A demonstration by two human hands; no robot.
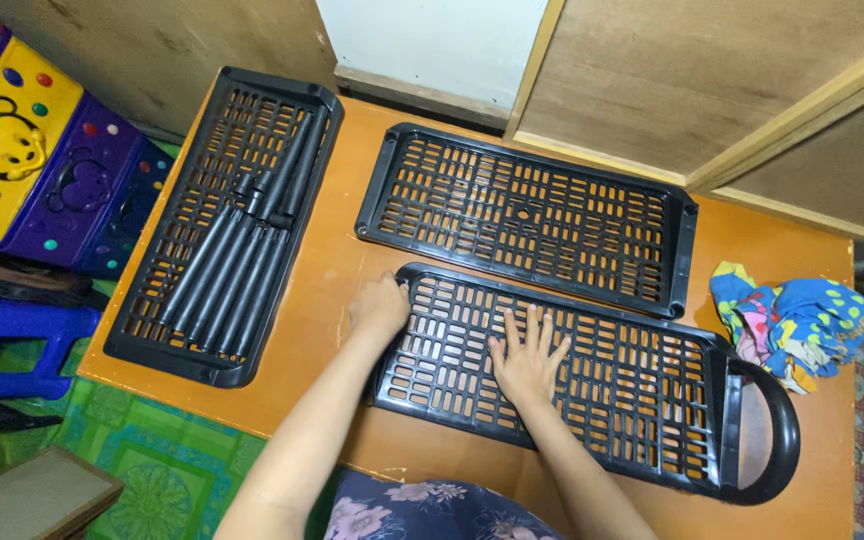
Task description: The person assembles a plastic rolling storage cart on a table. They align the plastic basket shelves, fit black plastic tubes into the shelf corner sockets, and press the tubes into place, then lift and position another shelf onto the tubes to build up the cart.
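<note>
3 black slotted trays lie out; left hand (380, 308) grips the handled tray (592, 385) corner, right hand (527, 358) presses flat, fingers spread, steadying it.

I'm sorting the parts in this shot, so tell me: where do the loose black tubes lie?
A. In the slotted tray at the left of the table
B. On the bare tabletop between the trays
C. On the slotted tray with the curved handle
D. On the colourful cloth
A: the black tubes lie bundled inside the left slotted tray, away from the handled tray under both hands.
</note>
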